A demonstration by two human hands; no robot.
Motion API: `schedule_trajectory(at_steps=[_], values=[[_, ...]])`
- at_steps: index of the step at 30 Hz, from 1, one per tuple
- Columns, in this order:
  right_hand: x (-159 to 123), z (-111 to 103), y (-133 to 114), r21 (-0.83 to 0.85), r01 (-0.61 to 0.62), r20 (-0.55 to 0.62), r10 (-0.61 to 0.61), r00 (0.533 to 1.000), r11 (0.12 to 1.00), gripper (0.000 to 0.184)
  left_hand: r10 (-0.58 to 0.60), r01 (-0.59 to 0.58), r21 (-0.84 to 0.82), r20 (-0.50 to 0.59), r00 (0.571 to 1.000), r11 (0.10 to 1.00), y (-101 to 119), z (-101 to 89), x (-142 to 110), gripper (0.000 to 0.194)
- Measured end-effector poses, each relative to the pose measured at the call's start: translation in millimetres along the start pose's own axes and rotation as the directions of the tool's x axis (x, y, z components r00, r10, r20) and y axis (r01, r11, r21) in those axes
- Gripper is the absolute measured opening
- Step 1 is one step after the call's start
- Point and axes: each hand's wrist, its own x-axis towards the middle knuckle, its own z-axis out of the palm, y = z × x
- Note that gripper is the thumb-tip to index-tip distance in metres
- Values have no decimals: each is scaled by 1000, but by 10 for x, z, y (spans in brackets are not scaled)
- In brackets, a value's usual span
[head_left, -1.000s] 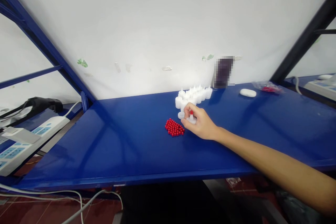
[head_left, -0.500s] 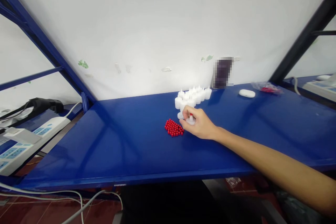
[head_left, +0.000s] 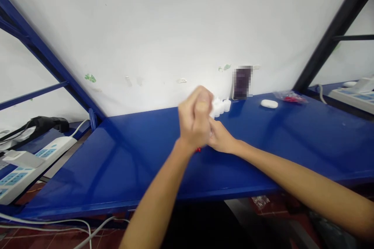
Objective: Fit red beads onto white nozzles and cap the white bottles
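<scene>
Bottles point(head_left: 226, 105) stand upright on the bench point(head_left: 140, 151), just beyond your hands, partly hidden by your left hand point(head_left: 195, 118). Red caps point(head_left: 198, 149) peek out between your wrists, nearer the left. Left fingers curl tightly, overlapping your right hand point(head_left: 221, 138), whose fingers are hidden; what either holds, you cannot tell.

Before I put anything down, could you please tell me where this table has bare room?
One patch of bare blue tabletop lies left of the left forearm, another between the right forearm and the white case. The middle is crowded: left hand, right hand, white bottles and partly hidden red pieces.
</scene>
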Motion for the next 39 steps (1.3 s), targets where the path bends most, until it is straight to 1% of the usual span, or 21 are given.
schedule_trajectory(at_steps=[1, 2, 4, 6, 8, 9, 12, 14, 17, 19, 20, 24, 26, 29, 33, 36, 39], values=[[2, -4, 0, -11, 10, -1, -10, 1000, 1000, 20, 38, -37, 10, -70, 997, 999, -206, -71, 165, 49], [5, -7, -1, -22, 15, 1, -15, 1000, 1000, 22, 66, -62, 39, -102, 993, 997, -422, -160, 282, 46], [11, -13, -2, -51, 20, 4, -20, 1000, 998, 25, 55, -38, 139, -117, 992, 990, -857, -379, 376, 42], [18, -19, 1, -75, 29, 26, -27, 999, 997, 26, -9, 40, 294, -105, 994, 955, -1245, -617, 317, 39], [22, -25, 6, -87, 35, 53, -31, 998, 996, 27, -110, 126, 467, -62, 992, 875, -1542, -835, 176, 36], [22, -28, 9, -87, 36, 60, -31, 998, 996, 28, -164, 146, 545, -14, 986, 826, -1651, -926, 102, 35], [21, -38, 17, -71, 11, 40, -8, 999, 997, 22, -233, 151, 597, 61, 971, 788, -1842, -1100, -49, 34], [19, -47, 25, -56, -14, 36, 16, 999, 998, 17, -253, 143, 616, 95, 963, 774, -1893, -1129, -76, 33], [16, -57, 36, -56, -36, 33, 38, 999, 998, 24, -283, 92, 636, 207, 936, 767, -1906, -1095, -73, 33], [13, -61, 32, -50, -42, 0, 42, 999, 998, 25, -294, 49, 642, 280, 914, 765, -1891, -1063, -76, 34], [11, -62, 23, -43, -44, -24, 43, 999, 998, 25, -294, 34, 645, 300, 907, 763, -1879, -1051, -81, 34], [2, -77, -48, -52, -34, -124, 28, 992, 998, 24, -288, 14, 657, 312, 905, 754, -1822, -1044, -99, 34], [1, -85, -78, -80, -25, -142, 13, 990, 996, 25, -288, 12, 660, 311, 906, 751, -1794, -1053, -107, 34], [7, -81, -76, -122, -10, -106, -3, 994, 993, 25, -289, 10, 664, 311, 906, 748, -1754, -1072, -127, 35], [14, -45, -12, -156, 8, -37, -14, 999, 988, 26, -301, 14, 671, 314, 900, 741, -1713, -1090, -154, 35], [7, -26, 6, -132, 14, -12, -16, 1000, 991, 19, -306, 14, 669, 322, 896, 743, -1698, -1089, -158, 35], [6, -25, -6, -83, -15, -28, 13, 1000, 996, 11, -307, 8, 665, 334, 891, 747, -1696, -1083, -157, 36]])
